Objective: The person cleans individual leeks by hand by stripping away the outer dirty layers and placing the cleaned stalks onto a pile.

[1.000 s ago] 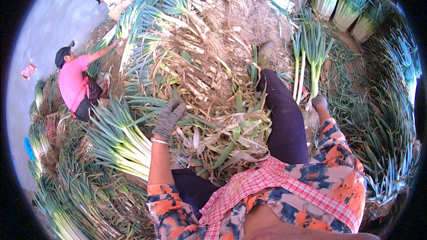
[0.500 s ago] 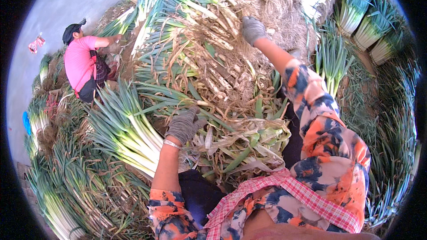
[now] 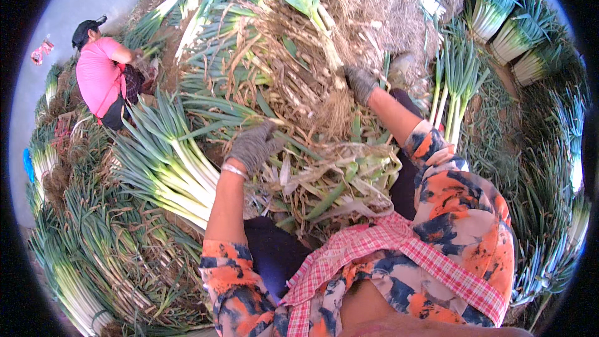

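Note:
My right hand (image 3: pixel 360 84), in a grey glove, is closed around the root end of a leek (image 3: pixel 329 50). Its white stalk slants up and away to broad green leaves over the pile. Nearer to me, my left hand (image 3: pixel 252 146), also gloved, hovers palm down with loosely bent fingers apart; nothing shows in it. Stripped leaves (image 3: pixel 340 181), pale and green, lie in a heap just right of that hand. On its left rests a bunch of cleaned leeks (image 3: pixel 178 175), white stalks toward me. Untrimmed leeks (image 3: pixel 299 87) with dry roots spread out beyond both hands.
A person in a pink shirt (image 3: pixel 100 72) works at the far left. Tied leek bundles (image 3: pixel 527 37) stand at the far right, with a few upright leeks (image 3: pixel 458 93) closer. More leeks (image 3: pixel 81 287) lie at the lower left, and green leaves (image 3: pixel 536 193) cover the right side.
My right hand has come back toward me from the far roots and now holds a leek. My left hand has shifted slightly up in the picture. The person in pink has raised their arm.

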{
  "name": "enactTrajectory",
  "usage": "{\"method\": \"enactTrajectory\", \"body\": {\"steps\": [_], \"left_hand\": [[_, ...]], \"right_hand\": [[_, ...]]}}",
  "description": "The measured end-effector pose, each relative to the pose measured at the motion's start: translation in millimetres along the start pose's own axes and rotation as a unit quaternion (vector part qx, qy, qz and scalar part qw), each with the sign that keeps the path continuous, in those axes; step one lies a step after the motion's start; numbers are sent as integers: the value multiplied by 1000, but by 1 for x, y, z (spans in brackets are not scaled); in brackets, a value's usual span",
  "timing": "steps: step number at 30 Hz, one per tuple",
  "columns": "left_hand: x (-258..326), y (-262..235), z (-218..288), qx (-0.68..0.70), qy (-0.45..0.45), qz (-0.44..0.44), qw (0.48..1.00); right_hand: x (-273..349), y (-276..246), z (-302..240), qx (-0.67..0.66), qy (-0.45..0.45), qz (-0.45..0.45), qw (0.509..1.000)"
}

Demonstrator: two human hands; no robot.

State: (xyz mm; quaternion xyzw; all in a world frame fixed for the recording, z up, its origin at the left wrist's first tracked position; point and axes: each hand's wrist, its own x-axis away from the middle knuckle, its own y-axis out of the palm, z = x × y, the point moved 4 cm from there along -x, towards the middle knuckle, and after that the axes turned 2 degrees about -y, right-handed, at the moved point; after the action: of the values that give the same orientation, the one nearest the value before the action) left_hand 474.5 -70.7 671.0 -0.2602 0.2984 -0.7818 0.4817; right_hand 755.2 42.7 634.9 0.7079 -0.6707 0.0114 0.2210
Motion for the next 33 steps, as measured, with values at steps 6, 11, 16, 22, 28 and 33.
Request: {"method": "enactTrajectory", "body": {"steps": [6,11,16,22,28,33], "left_hand": [[-9,3,-9,218,-101,13,971],[-33,2,12,472,-124,72,870],[-50,-21,24,635,4,129,762],[-34,-24,20,625,-85,205,749],[-8,14,49,558,-72,173,809],[35,107,86,238,-89,-123,959]], "right_hand": [[123,35,37,318,-163,46,933],[184,43,89,170,-118,-5,978],[220,61,90,225,-156,-19,961],[235,75,94,343,-162,-15,925],[206,68,77,312,-216,-6,925],[149,55,42,399,-351,46,846]]}}
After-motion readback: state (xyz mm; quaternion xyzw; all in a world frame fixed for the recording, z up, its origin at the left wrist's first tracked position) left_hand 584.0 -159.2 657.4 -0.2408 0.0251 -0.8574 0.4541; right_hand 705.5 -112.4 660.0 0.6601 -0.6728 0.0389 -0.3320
